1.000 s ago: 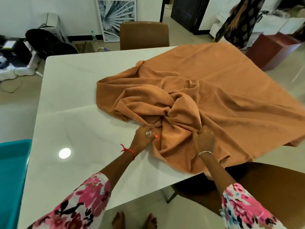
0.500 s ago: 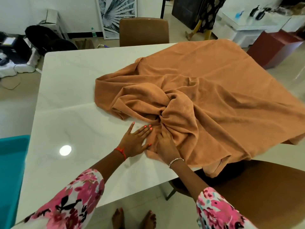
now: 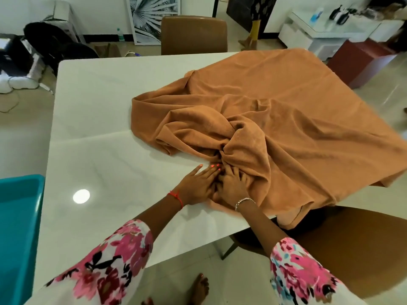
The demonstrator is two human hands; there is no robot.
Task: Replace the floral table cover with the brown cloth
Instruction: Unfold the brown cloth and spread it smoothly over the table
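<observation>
Pressing the table (image 3: 99,106), your left hand (image 3: 197,183) has fingers straight, nearly together, tips touching the brown cloth (image 3: 286,128) — beside them your right hand (image 3: 233,187) buries fingertips in folds; grip unclear.

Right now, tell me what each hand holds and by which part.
Left hand holds nothing, flat on the table. Right hand grips the brown cloth by its bunched fold near the front edge.

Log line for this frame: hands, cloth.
brown cloth crumpled, covers part of table | left hand flat at its edge | right hand on bunched fold, grip unclear
</observation>
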